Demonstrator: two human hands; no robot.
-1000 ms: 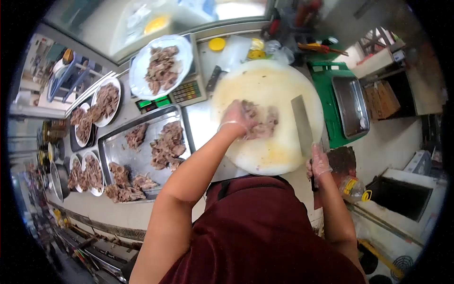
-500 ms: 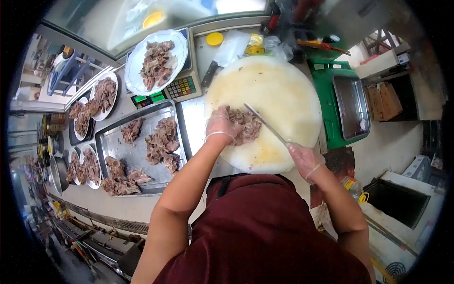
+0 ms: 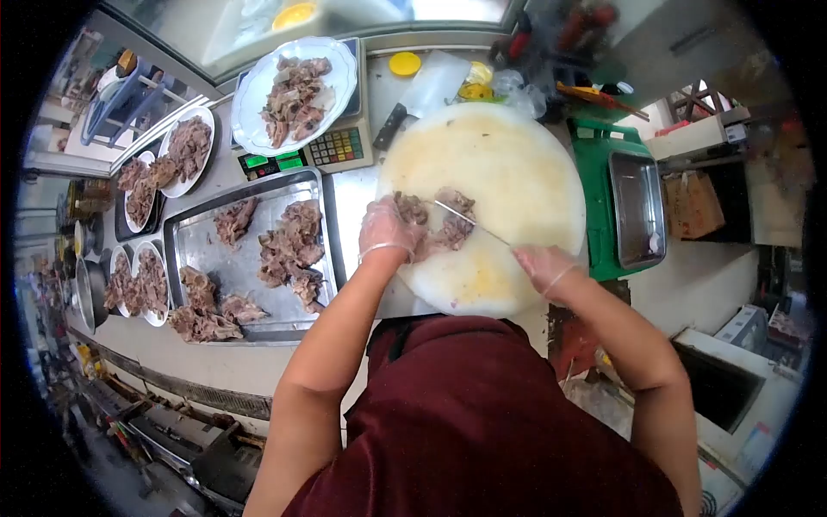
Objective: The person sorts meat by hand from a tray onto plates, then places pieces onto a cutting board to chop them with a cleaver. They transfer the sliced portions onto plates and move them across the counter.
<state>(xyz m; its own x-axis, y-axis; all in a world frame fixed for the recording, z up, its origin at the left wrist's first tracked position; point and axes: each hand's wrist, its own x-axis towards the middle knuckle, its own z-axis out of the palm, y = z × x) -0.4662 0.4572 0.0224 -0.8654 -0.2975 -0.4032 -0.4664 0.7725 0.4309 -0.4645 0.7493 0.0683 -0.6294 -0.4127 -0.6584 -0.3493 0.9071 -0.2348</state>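
My left hand (image 3: 388,227), in a clear plastic glove, is closed over a clump of cooked meat (image 3: 412,208) on the left side of the round white chopping board (image 3: 517,172). In my gloved right hand (image 3: 546,269) is a knife (image 3: 482,227), seen almost edge-on. Its thin blade points up and left, with the tip among the meat near my left hand. Another portion of chopped meat (image 3: 458,207) lies around and beyond the blade. My left fingertips are partly hidden by the meat.
Left of the board, a metal tray (image 3: 194,226) holds several chunks of meat. A plate (image 3: 245,110) of meat rests on a digital scale (image 3: 366,148). More plates of meat stand farther left. A dark-handled cleaver (image 3: 393,125) lies behind the board; a green bin (image 3: 603,215) stands right.
The knife has turned flatter, its tip moving slightly left and down into the meat. The meat pile now shows separated portions. My left hand has shifted a little left and my view has tilted slightly.
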